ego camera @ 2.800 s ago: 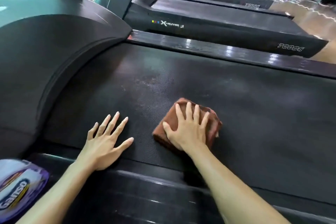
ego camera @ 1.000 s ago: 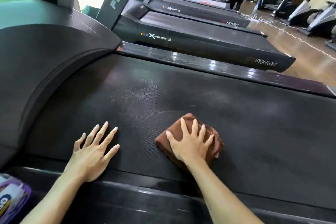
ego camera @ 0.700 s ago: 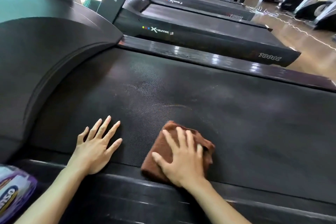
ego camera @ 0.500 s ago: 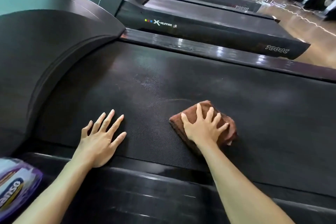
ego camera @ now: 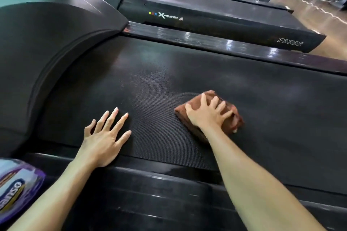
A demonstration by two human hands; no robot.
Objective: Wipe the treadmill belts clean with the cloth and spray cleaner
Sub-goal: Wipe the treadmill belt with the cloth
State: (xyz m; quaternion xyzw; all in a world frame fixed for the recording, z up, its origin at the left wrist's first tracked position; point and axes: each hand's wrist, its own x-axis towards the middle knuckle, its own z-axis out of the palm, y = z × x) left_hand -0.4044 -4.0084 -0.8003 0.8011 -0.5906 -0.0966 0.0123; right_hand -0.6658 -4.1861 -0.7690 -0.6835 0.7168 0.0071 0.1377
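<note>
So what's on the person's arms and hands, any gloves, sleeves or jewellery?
Nothing worn shows. The left hand and right hand are bare: no gloves or rings. The left forearm and right forearm are uncovered to the picture's bottom edge, with no sleeve, watch or bracelet in view. The left hand's nails reach just past the fingertips.

Brown cloth (ego camera: pixel 230 124): folded into a thick pad, lying flat on the black textured treadmill belt (ego camera: pixel 187 73), right of centre, towards the near edge.

Two grips (ego camera: pixel 104 141) (ego camera: pixel 206 116), one cloth (ego camera: pixel 230 118), one treadmill belt (ego camera: pixel 272 103).
</note>
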